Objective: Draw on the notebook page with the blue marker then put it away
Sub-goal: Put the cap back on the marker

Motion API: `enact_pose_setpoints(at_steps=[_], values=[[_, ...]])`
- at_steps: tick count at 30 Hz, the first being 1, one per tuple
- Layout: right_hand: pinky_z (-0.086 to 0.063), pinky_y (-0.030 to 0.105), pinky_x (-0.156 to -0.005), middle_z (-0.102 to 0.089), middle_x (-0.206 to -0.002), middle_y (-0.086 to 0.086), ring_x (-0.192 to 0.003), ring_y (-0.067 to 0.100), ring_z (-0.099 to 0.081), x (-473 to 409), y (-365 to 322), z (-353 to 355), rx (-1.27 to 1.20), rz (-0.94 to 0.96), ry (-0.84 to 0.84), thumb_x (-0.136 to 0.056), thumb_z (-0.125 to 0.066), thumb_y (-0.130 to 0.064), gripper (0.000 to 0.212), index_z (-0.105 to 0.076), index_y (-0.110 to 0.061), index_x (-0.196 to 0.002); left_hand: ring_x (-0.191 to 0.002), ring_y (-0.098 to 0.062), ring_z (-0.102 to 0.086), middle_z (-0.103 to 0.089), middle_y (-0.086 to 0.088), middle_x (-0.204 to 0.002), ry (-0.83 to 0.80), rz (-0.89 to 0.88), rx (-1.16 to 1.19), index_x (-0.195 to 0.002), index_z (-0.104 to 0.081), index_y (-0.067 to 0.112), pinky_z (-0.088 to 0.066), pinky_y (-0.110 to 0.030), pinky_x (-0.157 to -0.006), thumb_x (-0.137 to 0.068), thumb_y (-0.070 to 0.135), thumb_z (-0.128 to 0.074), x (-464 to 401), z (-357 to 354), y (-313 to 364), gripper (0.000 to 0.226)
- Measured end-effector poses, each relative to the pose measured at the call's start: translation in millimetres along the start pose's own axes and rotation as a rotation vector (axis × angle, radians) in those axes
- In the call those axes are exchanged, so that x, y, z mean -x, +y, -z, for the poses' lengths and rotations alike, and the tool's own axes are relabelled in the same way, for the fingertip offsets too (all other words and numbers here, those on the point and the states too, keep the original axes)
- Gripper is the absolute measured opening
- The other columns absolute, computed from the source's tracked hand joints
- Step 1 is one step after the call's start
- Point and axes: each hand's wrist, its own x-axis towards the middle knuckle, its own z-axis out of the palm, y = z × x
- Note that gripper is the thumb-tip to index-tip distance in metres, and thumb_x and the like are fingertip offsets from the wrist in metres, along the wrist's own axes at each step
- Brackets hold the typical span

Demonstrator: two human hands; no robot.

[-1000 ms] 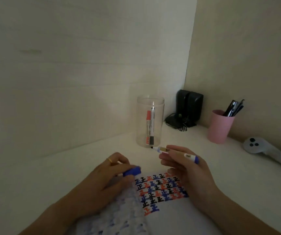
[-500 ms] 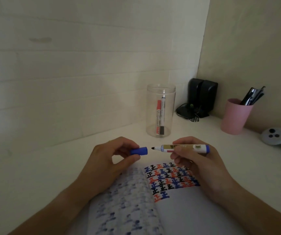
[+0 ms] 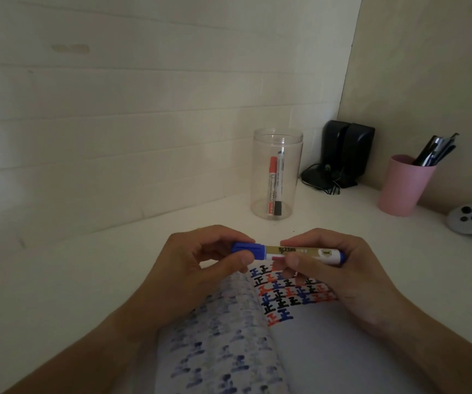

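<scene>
Both hands' grip (image 3: 266, 255), capped blue marker (image 3: 308, 251) level

- The left hand (image 3: 200, 268) pinches the blue cap (image 3: 248, 249), seated on the tip of the blue marker (image 3: 300, 252).
- The right hand (image 3: 337, 268) grips the marker's barrel, which lies level above the open notebook (image 3: 328, 351).
- Rows of blue, red and black marks fill the top of the right page.
- On the worktop (image 3: 87, 280) behind stands a clear jar (image 3: 277, 174) holding a red marker (image 3: 271, 186) and a black marker (image 3: 279, 183).
- Further right are a pink cup (image 3: 402, 189) of pens, black speakers (image 3: 345, 149) and a white controller (image 3: 471, 220).
</scene>
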Motion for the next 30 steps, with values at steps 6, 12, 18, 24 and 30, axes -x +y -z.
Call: enact_pose_setpoints(at_steps=[6,12,18,24,30], values=[[-0.061,0.021,-0.063,-0.082,-0.080,0.011,-0.070,0.019,-0.079,4,-5,-4,-0.015,0.114,-0.007,-0.075,-0.079,-0.014,0.023,-0.081,-0.005,-0.096,-0.063,-0.017,-0.077,-0.081,-0.002,-0.077,-0.007,0.056,0.208,-0.102,-0.079,0.013,-0.058,-0.019,-0.063,-0.087,0.022,-0.071,3,-3,1,0.019],[-0.062,0.024,-0.065,-0.082,-0.084,0.007,-0.073,0.020,-0.079,9,-8,-8,0.052,0.165,0.007,-0.075,-0.080,-0.015,0.021,-0.080,-0.007,-0.095,-0.057,-0.016,-0.074,-0.079,-0.002,-0.071,-0.034,0.063,0.266,-0.100,-0.078,0.007,-0.057,-0.021,-0.060,-0.088,0.017,-0.070,2,-3,2,0.018],[-0.062,0.048,-0.064,-0.083,-0.090,0.014,-0.078,0.037,-0.077,7,-6,-13,0.058,0.103,-0.096,-0.078,-0.081,-0.018,0.027,-0.065,-0.010,-0.098,-0.084,-0.016,-0.080,-0.083,-0.001,-0.099,0.076,0.013,0.375,-0.125,-0.070,0.014,-0.061,-0.021,-0.078,-0.083,0.019,-0.074,-5,-11,6,0.042],[-0.059,0.034,-0.083,-0.079,-0.107,0.012,-0.106,0.029,-0.073,-3,7,0,-0.082,-0.170,-0.103,-0.089,-0.068,-0.006,0.065,-0.050,-0.036,-0.144,-0.135,0.001,-0.048,-0.052,0.021,-0.149,-0.154,-0.047,-0.570,-0.150,-0.035,0.047,-0.043,-0.033,-0.110,-0.098,0.064,-0.041,1,3,-9,0.055],[-0.060,0.045,-0.086,-0.079,-0.098,0.015,-0.096,0.030,-0.076,-5,4,-7,0.002,-0.294,-0.016,-0.091,-0.066,0.000,0.057,-0.061,-0.034,-0.136,-0.129,-0.009,-0.052,-0.057,0.015,-0.142,-0.287,0.144,-0.674,-0.137,-0.052,0.045,-0.042,-0.032,-0.103,-0.091,0.078,-0.024,10,10,-13,0.063]])
